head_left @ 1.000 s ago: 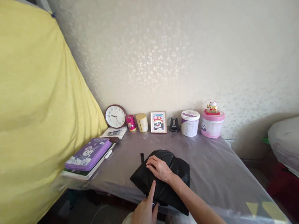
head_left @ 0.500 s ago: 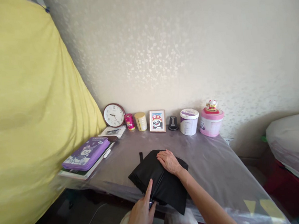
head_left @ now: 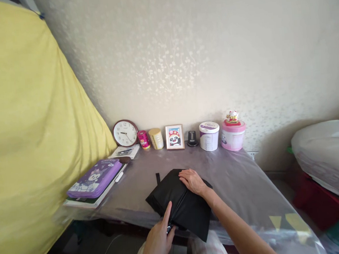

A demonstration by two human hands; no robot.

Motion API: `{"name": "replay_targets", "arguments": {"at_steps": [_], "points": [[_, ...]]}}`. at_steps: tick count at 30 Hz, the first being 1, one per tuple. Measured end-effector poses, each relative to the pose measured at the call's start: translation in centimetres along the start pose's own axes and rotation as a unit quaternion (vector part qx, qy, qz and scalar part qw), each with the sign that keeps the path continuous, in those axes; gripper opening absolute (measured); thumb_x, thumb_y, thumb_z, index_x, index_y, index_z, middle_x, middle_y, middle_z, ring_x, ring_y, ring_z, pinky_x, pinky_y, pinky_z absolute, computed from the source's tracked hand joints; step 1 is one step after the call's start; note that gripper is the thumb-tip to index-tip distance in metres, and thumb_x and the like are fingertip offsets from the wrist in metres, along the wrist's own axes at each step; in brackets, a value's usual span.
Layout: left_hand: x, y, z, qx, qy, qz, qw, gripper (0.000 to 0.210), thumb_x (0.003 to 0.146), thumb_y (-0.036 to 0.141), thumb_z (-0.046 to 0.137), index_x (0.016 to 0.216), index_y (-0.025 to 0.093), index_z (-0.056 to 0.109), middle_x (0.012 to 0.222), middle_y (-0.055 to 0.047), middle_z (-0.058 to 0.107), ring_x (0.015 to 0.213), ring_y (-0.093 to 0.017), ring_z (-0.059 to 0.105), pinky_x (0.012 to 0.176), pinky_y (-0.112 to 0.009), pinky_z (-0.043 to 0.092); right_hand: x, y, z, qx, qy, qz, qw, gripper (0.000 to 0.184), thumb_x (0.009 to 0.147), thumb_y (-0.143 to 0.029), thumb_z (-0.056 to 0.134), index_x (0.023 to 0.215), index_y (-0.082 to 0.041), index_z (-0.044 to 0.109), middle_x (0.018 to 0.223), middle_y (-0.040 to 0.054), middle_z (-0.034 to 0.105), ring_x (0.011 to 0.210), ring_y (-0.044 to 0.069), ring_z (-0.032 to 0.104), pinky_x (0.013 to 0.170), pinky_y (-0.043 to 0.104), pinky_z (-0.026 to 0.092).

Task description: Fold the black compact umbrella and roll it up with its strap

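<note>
The black umbrella [head_left: 192,213], its cloth loosely folded, lies across the near edge of the table [head_left: 239,188], part of it overhanging. The person's left hand [head_left: 158,239] is curled around its handle [head_left: 169,229], index finger straight along the cloth; the right hand [head_left: 193,181] rests on top, fingers extended, clasping nothing visible. A broad stretch of surface separates the umbrella from the right edge, another from the back edge. There, the clock [head_left: 125,133] has readable numerals; lettering on the pink can [head_left: 143,140] is too small to read.
</note>
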State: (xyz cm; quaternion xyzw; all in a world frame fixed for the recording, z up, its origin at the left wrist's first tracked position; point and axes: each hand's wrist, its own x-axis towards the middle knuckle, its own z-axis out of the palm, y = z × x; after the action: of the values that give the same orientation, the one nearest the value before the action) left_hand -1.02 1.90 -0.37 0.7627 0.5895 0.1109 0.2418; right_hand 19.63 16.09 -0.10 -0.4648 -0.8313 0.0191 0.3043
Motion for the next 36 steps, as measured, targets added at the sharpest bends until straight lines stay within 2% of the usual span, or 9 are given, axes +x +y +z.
{"name": "replay_targets", "arguments": {"at_steps": [6,13,18,21,24,36], "points": [[-0.1,0.2,0.0,0.018,0.012,0.012,1.000,0.065,0.086,0.026,0.039,0.143,0.026,0.007,0.118,-0.005,0.061,0.098,-0.018,0.060,0.076,-0.020,0.040,0.5,2.1,1.7,-0.003,0.010,0.087,0.996,0.030,0.092,-0.026,0.037,0.103,-0.020,0.064,0.106,0.0061,0.065,0.099,0.016,0.058,0.091,0.031,0.041],[0.1,0.7,0.0,0.042,0.012,-0.002,0.999,0.067,0.085,0.024,0.041,0.143,0.027,0.009,0.108,-0.004,0.066,0.094,-0.019,0.062,0.077,-0.022,0.041,0.2,2.4,3.0,0.007,0.034,0.144,0.989,0.030,0.092,-0.025,0.036,0.098,-0.022,0.065,0.102,0.0049,0.066,0.091,0.017,0.061,0.085,0.031,0.043],[0.7,-0.1,0.5,0.042,0.008,0.020,0.999,0.071,0.081,0.021,0.044,0.143,0.026,0.008,0.110,-0.005,0.065,0.093,-0.019,0.062,0.078,-0.022,0.041,0.1,2.6,3.4,0.020,0.050,0.159,0.986,0.032,0.091,-0.023,0.034,0.095,-0.022,0.066,0.099,0.0051,0.066,0.090,0.018,0.061,0.084,0.031,0.044],[1.0,-0.2,0.7,0.067,0.004,0.019,0.998,0.072,0.081,0.022,0.043,0.143,0.025,0.007,0.102,-0.006,0.068,0.088,-0.020,0.063,0.073,-0.024,0.042,0.1,2.6,3.4,0.027,0.055,0.164,0.985,0.032,0.091,-0.022,0.034,0.095,-0.023,0.066,0.100,0.0046,0.066,0.092,0.018,0.061,0.086,0.029,0.042],[0.8,0.0,0.6,0.088,0.009,0.014,0.996,0.071,0.082,0.023,0.042,0.143,0.025,0.007,0.095,-0.006,0.068,0.087,-0.021,0.063,0.072,-0.026,0.043,0.0,2.4,3.4,0.031,0.053,0.175,0.983,0.031,0.091,-0.021,0.035,0.095,-0.022,0.066,0.101,0.0047,0.066,0.096,0.018,0.060,0.088,0.028,0.040],[0.1,0.8,0.3,0.118,0.045,0.019,0.992,0.069,0.083,0.027,0.042,0.142,0.030,0.006,0.098,-0.004,0.067,0.088,-0.021,0.062,0.072,-0.027,0.042,0.0,2.1,3.1,0.045,0.043,0.200,0.978,0.032,0.091,-0.022,0.034,0.100,-0.020,0.065,0.107,0.0048,0.064,0.101,0.017,0.057,0.090,0.025,0.037]]}}
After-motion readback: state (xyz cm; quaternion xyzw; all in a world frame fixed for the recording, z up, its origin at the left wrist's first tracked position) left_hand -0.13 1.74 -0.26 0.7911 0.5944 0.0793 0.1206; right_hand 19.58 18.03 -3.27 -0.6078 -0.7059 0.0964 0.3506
